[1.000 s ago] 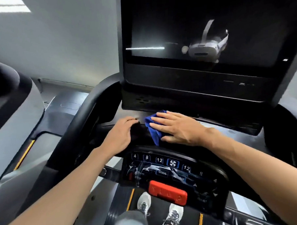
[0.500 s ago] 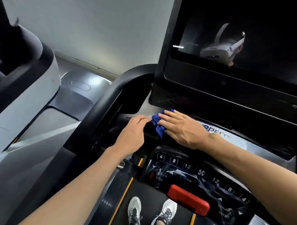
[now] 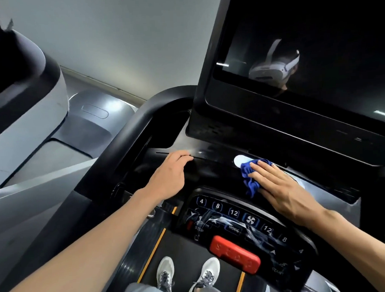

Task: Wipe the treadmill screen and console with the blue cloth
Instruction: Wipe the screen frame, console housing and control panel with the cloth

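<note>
Pressing the blue cloth [image 3: 251, 178] flat onto the console [image 3: 212, 167] ledge just below the screen [image 3: 315, 52] with straight right hand [image 3: 284, 190] fingers to keep it down, bracing the loosely curled, empty left hand [image 3: 168, 175] toward the ledge's left end for steadiness.

At the bottom centre we see a pair of white lace-up sneakers [image 3: 188, 276] on the black running belt with orange edge stripes [image 3: 187, 245]. A neighbouring grey and black machine [image 3: 28, 102] fills the left, under a pale grey wall [image 3: 116, 38].
</note>
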